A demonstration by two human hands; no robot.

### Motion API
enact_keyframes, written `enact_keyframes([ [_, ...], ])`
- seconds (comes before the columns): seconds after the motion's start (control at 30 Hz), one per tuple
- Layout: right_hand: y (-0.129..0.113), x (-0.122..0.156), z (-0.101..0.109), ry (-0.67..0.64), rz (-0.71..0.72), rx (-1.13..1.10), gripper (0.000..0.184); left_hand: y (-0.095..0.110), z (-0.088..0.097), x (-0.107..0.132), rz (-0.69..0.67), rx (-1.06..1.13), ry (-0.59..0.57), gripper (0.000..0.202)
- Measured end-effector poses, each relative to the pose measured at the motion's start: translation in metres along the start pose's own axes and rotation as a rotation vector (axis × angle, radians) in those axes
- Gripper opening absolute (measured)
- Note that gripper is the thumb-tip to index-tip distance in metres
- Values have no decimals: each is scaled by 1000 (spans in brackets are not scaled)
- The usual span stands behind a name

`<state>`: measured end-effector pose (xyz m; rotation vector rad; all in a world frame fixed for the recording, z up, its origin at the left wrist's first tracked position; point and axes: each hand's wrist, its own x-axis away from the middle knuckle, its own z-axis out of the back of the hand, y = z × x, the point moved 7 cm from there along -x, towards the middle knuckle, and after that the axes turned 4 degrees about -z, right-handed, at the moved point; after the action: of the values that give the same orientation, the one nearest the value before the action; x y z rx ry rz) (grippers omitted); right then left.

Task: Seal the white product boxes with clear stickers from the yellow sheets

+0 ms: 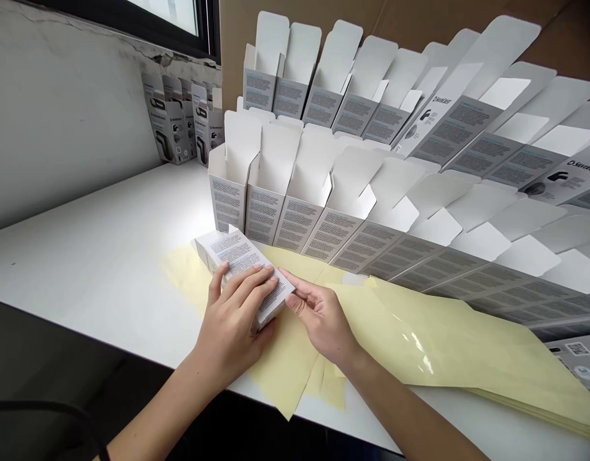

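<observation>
The left hand [234, 314] grips a closed carton [241, 269] from above and the right hand [318, 314] pinches its right end, steadying it over yellow sheets [410, 339], just near the open cartons [295, 211].

White printed carton [237, 255], tilted, text up

"SilverCrest" stands in dark letters on the grey panels of the open white cardboard cartons [441, 128] along the right, and again on the upright grey-and-white cartons [201, 121] by the window. The print on the white carton [239, 256] in the person's left hand [232, 326] is too small to read from here.
</observation>
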<state>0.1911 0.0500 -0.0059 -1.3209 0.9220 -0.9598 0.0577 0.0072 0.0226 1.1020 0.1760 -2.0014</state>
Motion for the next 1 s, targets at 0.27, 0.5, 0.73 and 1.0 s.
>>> enact_keyframes([
  [0.27, -2, 1, -7, -69, 26, -28, 67, -1, 0, 1, 2, -17, -2, 39],
  [0.5, 5, 1, -4, -27, -5, -24, 55, -2, 0, 1, 2, -10, -8, 42],
  [0.73, -3, 3, -3, -50, 3, -63, 47, -1, 0, 1, 2, -1, 0, 42],
  [1.0, -15, 3, -15, -93, 8, -102, 39, 1, 13, 3, -1, 81, -2, 49],
])
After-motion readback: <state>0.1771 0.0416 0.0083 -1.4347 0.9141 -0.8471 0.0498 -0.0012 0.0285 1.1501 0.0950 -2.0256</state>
